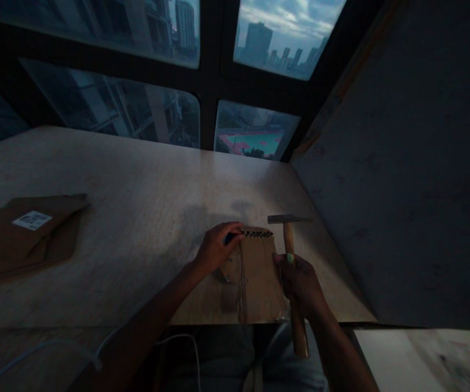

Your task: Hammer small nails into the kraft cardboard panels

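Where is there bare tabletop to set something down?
Bare tabletop runs between the brown packaging and the left hand, back to the window frame. It is crowded around the cardboard piece, with the hammer and right hand alongside.

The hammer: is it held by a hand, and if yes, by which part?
Yes, the right hand holds the hammer by its wooden handle, around the middle, below the metal head.

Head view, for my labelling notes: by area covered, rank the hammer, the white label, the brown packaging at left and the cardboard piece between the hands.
1. Brown packaging
2. Cardboard piece
3. Hammer
4. White label
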A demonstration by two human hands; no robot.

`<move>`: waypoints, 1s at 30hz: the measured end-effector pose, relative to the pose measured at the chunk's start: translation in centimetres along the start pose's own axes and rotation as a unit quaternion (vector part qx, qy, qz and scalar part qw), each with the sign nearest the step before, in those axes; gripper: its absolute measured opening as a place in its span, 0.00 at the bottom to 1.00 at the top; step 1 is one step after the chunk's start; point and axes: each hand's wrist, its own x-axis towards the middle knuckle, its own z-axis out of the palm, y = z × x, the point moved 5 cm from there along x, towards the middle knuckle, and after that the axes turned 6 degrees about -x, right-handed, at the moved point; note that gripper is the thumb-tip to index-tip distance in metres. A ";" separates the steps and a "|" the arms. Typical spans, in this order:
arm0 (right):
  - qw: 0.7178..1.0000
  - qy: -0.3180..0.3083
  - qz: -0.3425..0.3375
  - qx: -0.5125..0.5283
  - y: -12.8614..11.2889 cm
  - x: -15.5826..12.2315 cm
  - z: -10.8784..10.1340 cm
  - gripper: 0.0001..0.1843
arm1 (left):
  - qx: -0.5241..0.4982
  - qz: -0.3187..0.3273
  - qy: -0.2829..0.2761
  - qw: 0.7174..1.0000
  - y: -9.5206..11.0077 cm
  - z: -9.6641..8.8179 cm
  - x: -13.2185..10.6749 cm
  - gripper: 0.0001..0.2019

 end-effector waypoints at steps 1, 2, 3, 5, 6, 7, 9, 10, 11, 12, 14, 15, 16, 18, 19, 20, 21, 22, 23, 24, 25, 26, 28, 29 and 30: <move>1.000 0.001 -0.002 0.001 0.0 0.0 0.0 0.27 | -0.002 -0.007 0.002 1.000 -0.1 0.0 0.1 0.12; 1.000 0.002 -0.004 0.002 -0.1 0.1 0.0 0.28 | -0.003 -0.013 0.002 1.000 -0.1 0.0 0.1 0.12; 1.000 0.003 -0.006 0.001 -0.1 0.1 0.0 0.28 | -0.004 -0.017 0.002 1.000 -0.1 0.0 0.2 0.12; 1.000 0.004 -0.007 -0.001 -0.3 0.1 0.0 0.28 | -0.004 -0.019 0.003 1.000 0.0 0.0 0.3 0.12; 1.000 0.003 -0.008 -0.002 -0.3 0.1 0.1 0.28 | -0.005 -0.018 0.003 1.000 0.0 0.0 0.3 0.12; 1.000 0.000 -0.010 -0.002 -0.4 0.0 0.1 0.27 | -0.006 -0.016 0.004 1.000 0.1 -0.1 0.4 0.12; 1.000 -0.002 -0.015 -0.005 -0.6 0.0 0.2 0.27 | -0.004 -0.012 0.006 1.000 0.2 -0.1 0.5 0.12; 1.000 -0.002 -0.017 -0.007 -0.7 0.0 0.2 0.27 | -0.002 -0.012 0.005 1.000 0.3 -0.2 0.5 0.11; 1.000 -0.003 -0.016 -0.007 -0.8 0.0 0.2 0.26 | -0.001 -0.013 0.004 1.000 0.3 -0.2 0.6 0.11; 1.000 -0.004 -0.015 -0.007 -0.9 0.0 0.2 0.26 | 0.002 -0.014 0.002 1.000 0.3 -0.2 0.6 0.10; 1.000 -0.006 -0.012 -0.006 -0.9 0.0 0.2 0.26 | 0.009 -0.014 -0.001 1.000 0.3 -0.2 0.6 0.09; 1.000 -0.008 -0.011 -0.004 -0.9 0.0 0.2 0.26 | 0.015 -0.014 0.000 1.000 0.3 -0.2 0.6 0.08; 1.000 -0.009 -0.013 -0.004 -0.9 0.1 0.2 0.26 | 0.023 -0.012 0.002 1.000 0.3 -0.2 0.6 0.08; 1.000 -0.010 -0.017 -0.009 -0.9 0.1 0.1 0.26 | 0.041 -0.004 0.001 0.999 0.4 -0.2 0.6 0.08; 1.000 -0.011 -0.018 -0.013 -0.8 0.2 0.1 0.27 | 0.050 0.002 -0.002 0.999 0.4 -0.1 0.6 0.08; 1.000 -0.012 -0.019 -0.018 -0.8 0.2 0.1 0.27 | 0.059 0.011 -0.006 0.998 0.5 -0.1 0.6 0.08; 0.999 -0.010 -0.020 -0.026 -0.8 0.2 0.1 0.27 | 0.069 0.020 -0.009 0.997 0.6 -0.1 0.5 0.08; 0.999 -0.005 -0.023 -0.035 -0.9 0.1 0.1 0.28 | 0.078 0.030 -0.012 0.996 0.7 0.0 0.5 0.08; 0.999 0.006 -0.028 -0.046 -1.2 -0.1 -0.1 0.28 | 0.087 0.040 -0.014 0.995 0.8 0.0 0.5 0.08; 0.997 0.022 -0.037 -0.058 -1.5 -0.4 -0.3 0.28 | 0.095 0.048 -0.016 0.994 0.9 0.0 0.5 0.08; 0.996 0.036 -0.049 -0.071 -2.1 -0.8 -0.6 0.28 | 0.099 0.054 -0.020 0.993 0.9 0.0 0.5 0.08; 0.993 0.049 -0.062 -0.083 -2.7 -1.4 -0.9 0.29 | 0.102 0.057 -0.024 0.993 1.0 0.0 0.5 0.08; 0.988 0.051 -0.091 -0.112 -4.4 -2.5 -1.5 0.30 | 0.106 0.056 -0.032 0.992 0.9 0.1 0.5 0.08; 0.984 0.048 -0.107 -0.132 -5.3 -3.1 -1.9 0.31 | 0.108 0.053 -0.033 0.992 0.9 0.1 0.5 0.08; 0.977 0.036 -0.127 -0.165 -6.2 -3.6 -2.1 0.31 | 0.110 0.051 -0.032 0.992 0.9 0.1 0.5 0.08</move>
